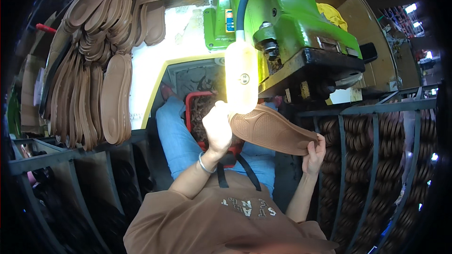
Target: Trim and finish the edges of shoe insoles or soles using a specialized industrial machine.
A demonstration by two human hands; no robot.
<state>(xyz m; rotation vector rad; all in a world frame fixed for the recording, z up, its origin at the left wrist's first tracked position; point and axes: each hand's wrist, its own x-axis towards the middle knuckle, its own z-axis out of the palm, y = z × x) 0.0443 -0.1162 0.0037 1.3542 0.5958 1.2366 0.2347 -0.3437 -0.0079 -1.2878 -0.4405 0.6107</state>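
I hold a brown rubber shoe sole (pixel 273 129) tread side up, just under the green machine (pixel 292 23). My left hand (pixel 218 129) grips its toe end, close below a glowing lamp (pixel 241 75). My right hand (pixel 314 154) pinches its heel end. A bracelet sits on my left wrist. The sole lies roughly level, tilted down to the right.
Many brown soles (pixel 94 75) stand stacked on a rack at the left. A metal-barred rack (pixel 376 160) at the right holds several rows of soles. A red basket (pixel 195 113) of trimmings rests on my lap, between my knees in blue trousers.
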